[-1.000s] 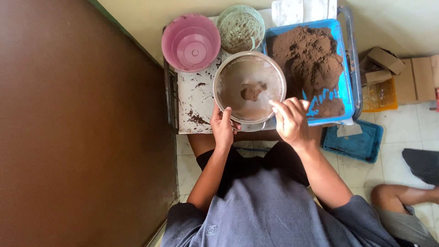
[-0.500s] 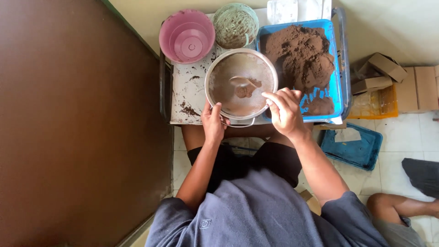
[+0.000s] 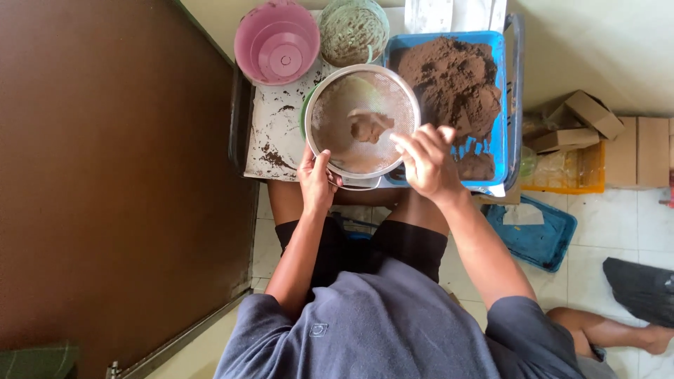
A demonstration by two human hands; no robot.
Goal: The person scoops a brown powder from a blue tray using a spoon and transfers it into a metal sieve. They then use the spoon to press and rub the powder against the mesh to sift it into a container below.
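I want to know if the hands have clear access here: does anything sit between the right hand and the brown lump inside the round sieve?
Nothing visible does. The right hand reaches over the sieve rim, and a pale utensil, seemingly held by it, reaches the brown lump. The left hand grips the near rim.

Left hand (image 3: pixel 316 179): grips the near rim of the round metal sieve (image 3: pixel 337 151).
Right hand (image 3: pixel 427 160): closed on a spoon (image 3: pixel 371 116) reaching into the sieve.
Sieve contents: brown lump (image 3: pixel 366 129) at centre.
Blue tray (image 3: pixel 500 105): right edge of tabletop (image 3: pixel 270 133), heaped with brown powder (image 3: pixel 453 81).
Pink bucket (image 3: pixel 276 41): far left corner.
Green basket (image 3: pixel 353 29): just beside the bucket.
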